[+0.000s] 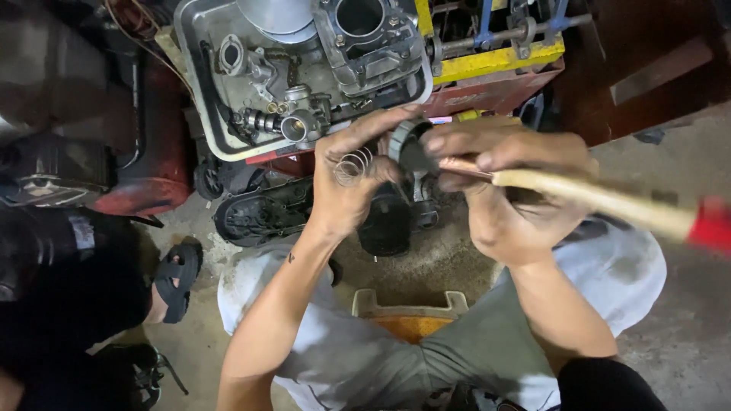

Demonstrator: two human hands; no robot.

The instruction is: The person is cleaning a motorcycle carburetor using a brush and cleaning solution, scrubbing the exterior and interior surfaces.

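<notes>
Far left, a foot in a black strapped sandal on stained concrete. Above, a dented metal tray of grey engine castings. Centre, left hand closed around a coiled steel spring and a dark ribbed round part. Right hand clamped on a wooden-handled tool. Best worked steadily, part braced firm, strokes short.

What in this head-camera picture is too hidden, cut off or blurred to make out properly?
- Round dark metal part: mostly covered by both hands; its full shape cannot be told.
- Coiled metal spring: pinched in the left hand, its lower end behind the fingers.
- Wooden-handled tool with a red end: motion-blurred, cut off by the right edge, its tip hidden by the right hand.
- Grey metal tray of engine parts: cut off by the top edge.
</notes>
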